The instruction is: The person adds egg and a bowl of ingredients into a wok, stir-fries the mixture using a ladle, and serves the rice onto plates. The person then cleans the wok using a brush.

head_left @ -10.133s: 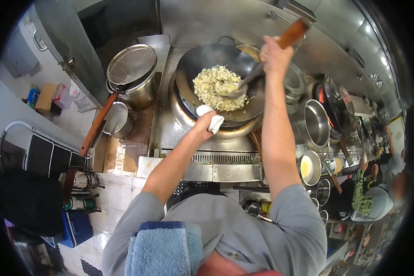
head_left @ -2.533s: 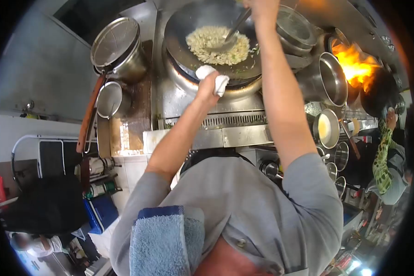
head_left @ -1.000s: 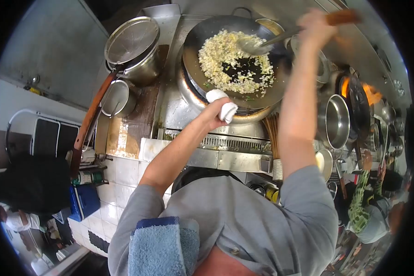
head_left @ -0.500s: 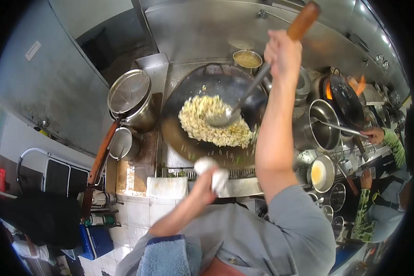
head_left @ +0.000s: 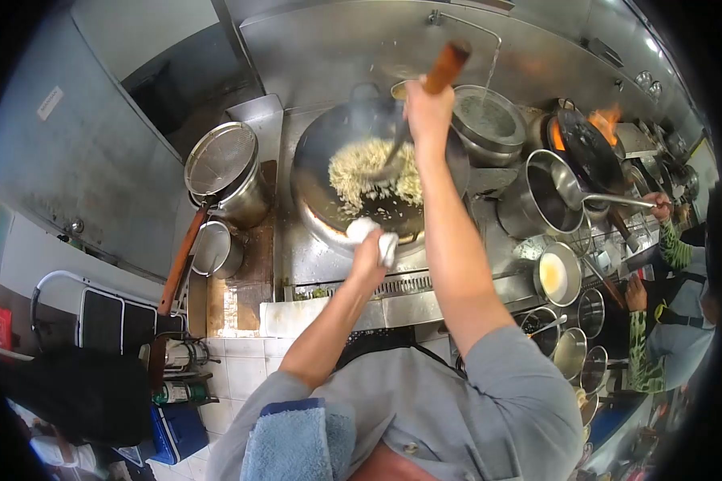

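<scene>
A big dark wok (head_left: 317,136) holds a heap of fried rice (head_left: 361,164), with loose grains scattered down its near side. My right hand (head_left: 430,112) is closed high on the wooden-handled ladle (head_left: 448,66), whose bowl sits in the rice. At the wok's near rim, my left hand (head_left: 368,255) grips a folded white cloth (head_left: 361,229); the cloth is against the rim, and the part of the wok under it is hidden.
Left of the stove stand a pot topped by a strainer (head_left: 221,158) and a small metal pot (head_left: 217,248). A lidded pot (head_left: 489,124), a tall pot (head_left: 537,200) and a pan of yellow liquid (head_left: 557,276) stand right. A co-worker's hand (head_left: 659,205) holds another ladle near a flaming wok (head_left: 590,152).
The wok has shifted away from me, baring more stove at its near side. My left hand and cloth moved forward with it. My right hand and ladle moved left.
</scene>
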`<state>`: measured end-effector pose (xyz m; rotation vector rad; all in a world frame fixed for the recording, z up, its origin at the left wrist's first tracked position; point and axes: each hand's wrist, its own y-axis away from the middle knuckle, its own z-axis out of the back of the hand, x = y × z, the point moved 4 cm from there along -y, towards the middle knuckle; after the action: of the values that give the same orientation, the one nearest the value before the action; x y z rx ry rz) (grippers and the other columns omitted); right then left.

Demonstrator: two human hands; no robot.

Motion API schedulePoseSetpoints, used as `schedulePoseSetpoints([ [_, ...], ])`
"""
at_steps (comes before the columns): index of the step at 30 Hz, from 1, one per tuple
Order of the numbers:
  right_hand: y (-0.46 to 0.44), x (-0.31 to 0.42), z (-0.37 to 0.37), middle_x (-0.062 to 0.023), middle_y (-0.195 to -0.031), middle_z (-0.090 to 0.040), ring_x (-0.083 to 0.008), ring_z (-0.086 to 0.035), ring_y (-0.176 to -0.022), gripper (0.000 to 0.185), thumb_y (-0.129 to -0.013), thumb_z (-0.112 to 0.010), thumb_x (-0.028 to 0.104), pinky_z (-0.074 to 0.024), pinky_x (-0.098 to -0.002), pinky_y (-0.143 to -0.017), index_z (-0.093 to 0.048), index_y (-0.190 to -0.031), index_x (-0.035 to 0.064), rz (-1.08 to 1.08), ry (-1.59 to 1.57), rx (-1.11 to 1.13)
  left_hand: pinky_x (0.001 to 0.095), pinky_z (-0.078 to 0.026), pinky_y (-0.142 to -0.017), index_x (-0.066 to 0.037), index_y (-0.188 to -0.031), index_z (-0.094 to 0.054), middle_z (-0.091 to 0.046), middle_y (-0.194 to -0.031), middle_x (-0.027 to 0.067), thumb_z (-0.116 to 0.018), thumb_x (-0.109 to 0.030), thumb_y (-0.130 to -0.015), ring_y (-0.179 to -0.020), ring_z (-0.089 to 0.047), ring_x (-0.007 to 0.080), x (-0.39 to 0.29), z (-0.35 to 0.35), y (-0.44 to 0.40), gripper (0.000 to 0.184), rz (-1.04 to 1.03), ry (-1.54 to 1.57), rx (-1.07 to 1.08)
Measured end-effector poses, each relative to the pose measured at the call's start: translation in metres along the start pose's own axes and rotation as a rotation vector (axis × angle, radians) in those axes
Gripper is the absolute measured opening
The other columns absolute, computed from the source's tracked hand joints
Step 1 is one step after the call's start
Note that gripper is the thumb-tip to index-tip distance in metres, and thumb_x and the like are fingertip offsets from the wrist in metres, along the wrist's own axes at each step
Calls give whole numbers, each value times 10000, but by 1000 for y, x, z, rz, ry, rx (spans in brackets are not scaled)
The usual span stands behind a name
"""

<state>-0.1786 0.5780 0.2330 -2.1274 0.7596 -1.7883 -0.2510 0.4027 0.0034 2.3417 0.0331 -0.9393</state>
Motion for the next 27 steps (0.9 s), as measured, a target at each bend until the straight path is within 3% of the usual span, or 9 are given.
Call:
schedulePoseSetpoints([
  [3,-53,41,-5,8,-441,-406,-107,-391,-348,216,-740,-579,89,-307,-288,-364,-459,-562,65,-153,-333,177,293,-494,-519,-90,-965,-526,-610,-780,71,-502,-168,-869,-661,-608,170,1,11,85,126,20,100,-86],
  [6,-2,68,20,34,-441,-372,-73,-331,-331,231,-782,-573,53,-266,-255,-341,-440,-605,119,-135,-224,169,297,-478,-478,-101,-906,-540,-617,-740,54,-483,-188,-882,-607,-597,162,-6,9,42,107,89,45,34],
  [8,42,40,14,22,-455,-397,-81,-380,-362,259,-785,-568,74,-305,-253,-370,-431,-567,102,73,-41,43,278,-454,-461,-90,-864,-533,-602,-721,50,-502,-226,-888,-611,-588,156,-14,-4,-15,142,50,59,78],
  [9,38,29,-1,-44,-515,-505,-134,-497,-536,168,-738,-571,105,-414,-313,-539,-539,-654,-38,119,-70,-88,282,-455,-466,-90,-867,-533,-598,-721,47,-507,-226,-887,-614,-587,155,-9,-5,-14,140,25,68,58],
  [15,-83,93,-18,15,-469,-424,-105,-388,-358,214,-793,-566,89,-296,-278,-349,-471,-602,84,123,-82,-40,293,-501,-516,-103,-1018,-526,-627,-856,59,-494,-196,-897,-718,-627,161,7,5,68,156,-56,165,-111],
  [16,-74,112,-12,43,-457,-397,-103,-355,-334,200,-815,-542,105,-278,-280,-314,-469,-629,105,66,-116,-17,310,-531,-639,-91,-1037,-513,-605,-922,48,-491,-142,-900,-819,-614,170,-3,6,49,148,66,126,3],
  [19,-48,123,3,-10,-467,-439,-100,-397,-347,228,-769,-599,62,-285,-266,-352,-473,-579,70,148,-444,171,285,-463,-499,-61,-899,-535,-605,-767,56,-533,-151,-859,-638,-598,159,-25,-5,-22,98,-53,144,18],
  [22,-8,20,-14,6,-460,-418,-90,-378,-335,225,-780,-602,44,-260,-255,-328,-478,-595,76,-10,-274,158,284,-443,-477,-63,-884,-541,-608,-757,55,-545,-170,-835,-631,-600,160,-20,5,-50,118,11,2,95],
  [27,-36,33,14,39,-472,-369,-71,-339,-337,187,-766,-607,-8,-238,-253,-317,-466,-675,74,-59,-378,234,299,-425,-449,-113,-859,-540,-593,-684,31,-526,-208,-845,-570,-574,159,-22,3,-58,97,126,-26,105],
])
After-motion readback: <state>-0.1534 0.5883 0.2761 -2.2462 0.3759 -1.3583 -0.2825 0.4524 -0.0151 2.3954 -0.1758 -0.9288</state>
